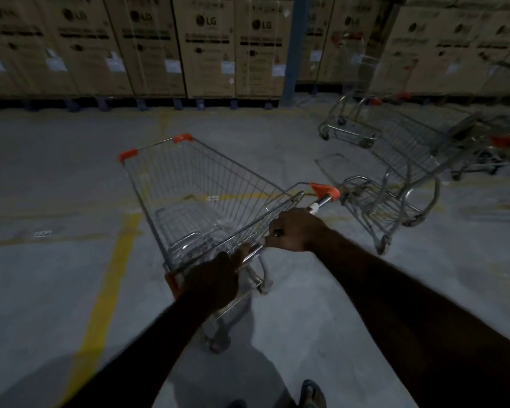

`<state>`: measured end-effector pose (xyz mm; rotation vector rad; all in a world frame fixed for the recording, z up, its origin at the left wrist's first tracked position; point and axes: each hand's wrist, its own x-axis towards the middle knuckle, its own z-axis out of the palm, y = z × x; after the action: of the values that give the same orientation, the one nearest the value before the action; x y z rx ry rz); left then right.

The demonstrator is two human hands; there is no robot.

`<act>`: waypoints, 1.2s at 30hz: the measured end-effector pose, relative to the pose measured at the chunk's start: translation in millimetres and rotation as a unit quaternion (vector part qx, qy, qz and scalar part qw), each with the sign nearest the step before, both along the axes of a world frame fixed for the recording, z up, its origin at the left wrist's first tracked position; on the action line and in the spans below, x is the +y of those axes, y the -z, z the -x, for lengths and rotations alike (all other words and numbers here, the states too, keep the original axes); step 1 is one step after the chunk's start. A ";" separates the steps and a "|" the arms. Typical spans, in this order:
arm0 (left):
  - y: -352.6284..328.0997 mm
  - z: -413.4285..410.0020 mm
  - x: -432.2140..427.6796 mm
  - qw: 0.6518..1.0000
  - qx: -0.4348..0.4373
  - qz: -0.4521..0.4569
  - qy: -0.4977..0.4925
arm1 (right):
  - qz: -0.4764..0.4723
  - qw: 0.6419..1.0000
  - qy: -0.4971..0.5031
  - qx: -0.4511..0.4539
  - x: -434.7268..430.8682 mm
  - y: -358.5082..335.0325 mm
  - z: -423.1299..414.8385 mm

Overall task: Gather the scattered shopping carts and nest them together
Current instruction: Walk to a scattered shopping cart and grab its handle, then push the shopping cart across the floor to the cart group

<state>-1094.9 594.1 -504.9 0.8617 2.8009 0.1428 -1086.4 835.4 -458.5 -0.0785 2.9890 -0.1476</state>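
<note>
Several rows of tall brown cardboard boxes [209, 45] are stacked along the far wall, and a grey concrete floor [56, 187] marked with yellow painted lines [106, 278] is spread below them. To the right, a loose cluster of silver wire shopping carts [401, 154] is seen, blurred; whether any are already nested cannot be told.

Nearer, left of centre, one silver wire shopping cart with orange corner caps [218, 184] is stood on the floor. Its nose is pointed away and to the left, and its handle end is near the closest cart of the cluster. Its chrome handle bar [321, 202] is gripped in two places. The left hand [215, 278] is wrapped round the bar's left end, fingers curled fully over. The right hand [295, 231] is closed round it nearer the orange right end cap [324, 190].

The frame is judged stiff and light for its bulk, rolled easily on castors that may swivel. The bar, held wide with both hands, is judged the best hold; the thin basket wires are a poorer one. For nesting, the nose would have to be lined up squarely with another cart's rear.
</note>
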 end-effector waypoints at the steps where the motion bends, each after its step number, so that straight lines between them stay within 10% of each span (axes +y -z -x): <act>1: -2.9 3.2 -13.2 0.998 0.054 -0.015 0.028 | -0.001 1.000 0.005 -0.009 -11.2 -2.4 0.4; 4: -10.4 11.1 -56.8 0.978 0.208 -0.012 0.028 | -0.009 1.000 0.029 -0.004 -39.4 -2.0 -0.6; 17: -14.4 87.5 -135.7 0.963 0.233 0.006 0.139 | 0.066 0.991 0.097 -0.061 -94.3 5.2 -19.4; 36: -10.7 62.5 -66.4 0.998 -0.010 0.032 0.053 | 0.094 0.947 0.299 -0.071 -86.8 10.9 -115.1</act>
<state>-1157.4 527.7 -494.2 0.9841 2.7173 0.0448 -971.3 748.6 -469.4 0.7855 2.7448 -0.4787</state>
